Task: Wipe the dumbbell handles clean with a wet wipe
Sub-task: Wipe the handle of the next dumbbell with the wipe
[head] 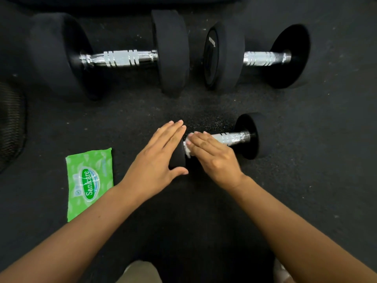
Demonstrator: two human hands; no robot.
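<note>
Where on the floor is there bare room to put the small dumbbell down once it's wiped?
Bare mat lies right of the small dumbbell, and in front of the two big dumbbells, between them and the hands. It is crowded near the wipes pack, beside the left hand and right hand.

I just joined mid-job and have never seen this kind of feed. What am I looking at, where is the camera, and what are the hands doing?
No machine here: a person works with bare hands, filmed by one head-worn camera looking down at a dark floor. The left hand lies flat on one end of the small dumbbell, steadying it. The right hand presses a white wipe on its chrome handle with straight fingers. Two larger dumbbells lie farther away. A green wipes pack lies to the left.
</note>
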